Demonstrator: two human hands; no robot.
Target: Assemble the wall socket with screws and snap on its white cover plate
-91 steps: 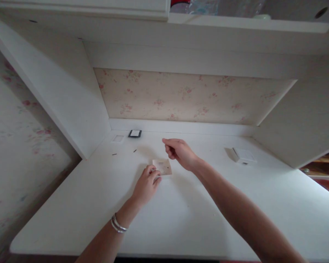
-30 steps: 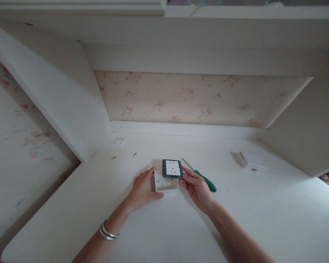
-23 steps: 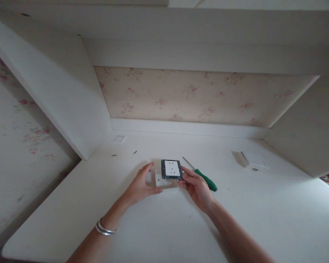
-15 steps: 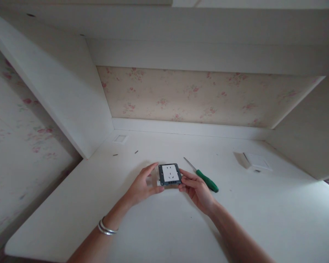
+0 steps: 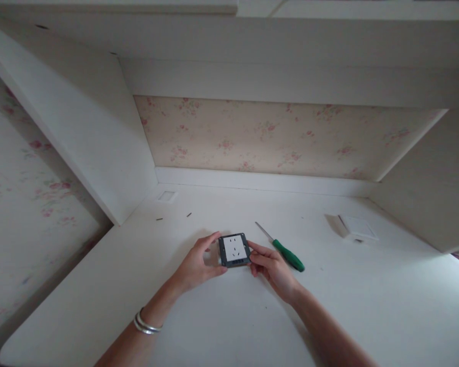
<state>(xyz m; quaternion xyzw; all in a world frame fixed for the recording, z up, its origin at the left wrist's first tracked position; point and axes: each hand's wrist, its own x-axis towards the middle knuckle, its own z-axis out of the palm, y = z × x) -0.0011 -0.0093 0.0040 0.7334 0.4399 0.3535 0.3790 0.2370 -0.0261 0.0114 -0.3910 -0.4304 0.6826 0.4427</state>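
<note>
A dark grey socket module with a white face [image 5: 234, 249] sits at the middle of the white desk [image 5: 229, 316], on top of a white box that it hides almost fully. My left hand [image 5: 195, 262] curls around the left side of this stack, thumb at the front and fingers at the back. From the other side, my right hand [image 5: 272, 266] pinches the module's right edge with its fingertips. A green-handled screwdriver [image 5: 283, 249] lies on the desk just behind my right hand.
A white switch plate box [image 5: 357, 228] lies at the desk's right rear. Two small dark screws [image 5: 188, 214] and a small white rectangular piece [image 5: 166, 195] lie at the left rear. White side panels and a flowered back wall enclose the desk.
Three seconds ago the socket module lay at the rear left. My right hand has carried it onto the white box, lowering it over the last second; the screwdriver now lies on the desk.
</note>
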